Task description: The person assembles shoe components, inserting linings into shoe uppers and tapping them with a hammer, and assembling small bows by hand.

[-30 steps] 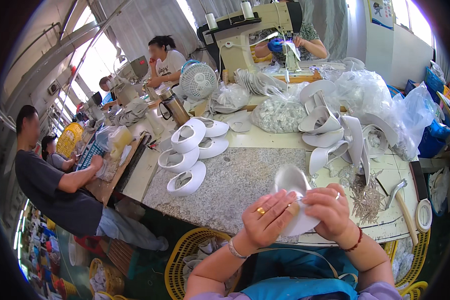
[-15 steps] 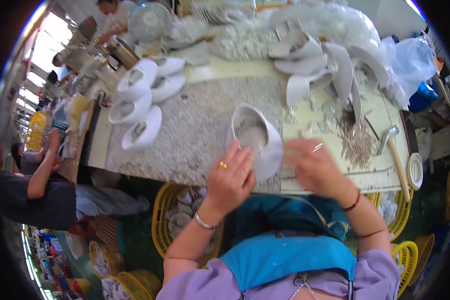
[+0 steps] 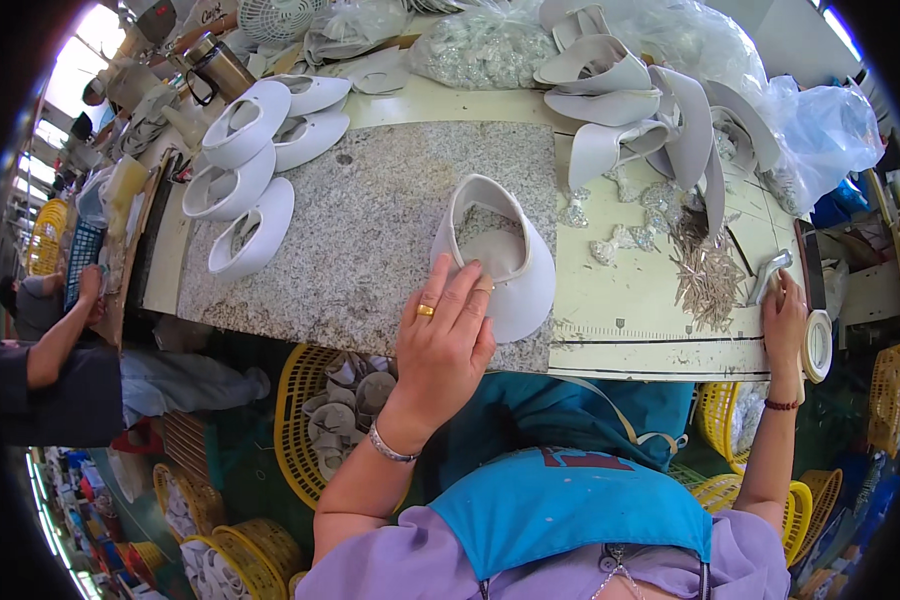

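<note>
A white sun visor (image 3: pixel 523 300) lies on the speckled stone slab (image 3: pixel 370 230) in front of me, its curved band standing up and its brim toward the near right. My left hand (image 3: pixel 445 325) rests on the visor's near left side. Its fingers are stretched out, with the tips at the rim of the band. Far to the right, my right hand (image 3: pixel 785 318) is closed round the handle of a hammer (image 3: pixel 773 272) just below the metal head. The hammer lies at the table's right end, and my hand hides most of its handle.
Several white visors (image 3: pixel 253 230) stand at the slab's left edge; more (image 3: pixel 600 90) are stacked at the back right. A pile of small slivers (image 3: pixel 708 280) and clear bags of small pieces (image 3: pixel 620 240) lie on the table. A tape roll (image 3: pixel 817 346) sits at the right edge. A yellow basket (image 3: pixel 292 400) stands below.
My right hand has moved from beside the visor to the right and taken hold of the hammer. My left hand has stayed on the visor. The whole view has shifted slightly.
</note>
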Motion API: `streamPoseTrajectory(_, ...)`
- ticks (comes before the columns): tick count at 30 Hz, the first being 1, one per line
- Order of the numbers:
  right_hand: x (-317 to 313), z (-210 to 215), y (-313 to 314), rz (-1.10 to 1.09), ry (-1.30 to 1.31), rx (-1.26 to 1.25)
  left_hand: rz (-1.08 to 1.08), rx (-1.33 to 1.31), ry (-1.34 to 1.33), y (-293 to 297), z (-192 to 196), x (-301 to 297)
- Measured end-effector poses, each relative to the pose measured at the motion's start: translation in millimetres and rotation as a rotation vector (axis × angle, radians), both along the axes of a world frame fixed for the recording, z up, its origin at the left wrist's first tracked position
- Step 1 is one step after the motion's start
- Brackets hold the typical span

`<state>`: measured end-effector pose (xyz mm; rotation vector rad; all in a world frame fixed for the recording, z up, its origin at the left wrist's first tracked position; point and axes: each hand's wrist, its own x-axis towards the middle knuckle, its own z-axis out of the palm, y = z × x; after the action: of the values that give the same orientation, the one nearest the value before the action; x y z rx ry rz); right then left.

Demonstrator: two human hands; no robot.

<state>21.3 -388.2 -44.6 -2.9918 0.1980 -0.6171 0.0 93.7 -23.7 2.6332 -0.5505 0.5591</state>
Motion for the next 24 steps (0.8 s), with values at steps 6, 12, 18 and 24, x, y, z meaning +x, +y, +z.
streamPoseTrajectory(6, -9, 7, -25, -0.07, -0.085, 0.327, 0.002, -0.002, 0.035, 0, -3, 1)
streamPoseTrajectory(12, -19, 74, 98, 0.117, -0.138, 0.884, -0.016, 0.009, 0.067, 6, -2, -1)
streamPoseTrajectory(18, -6, 67, 221, 0.511, 0.393, 1.061, -0.013, 0.026, 0.069, 2, 1, 2)
streamPoseTrajectory(24, 13, 65, 258, 0.627, 0.427, 0.744, -0.019, 0.002, 0.028, 2, -3, 2)
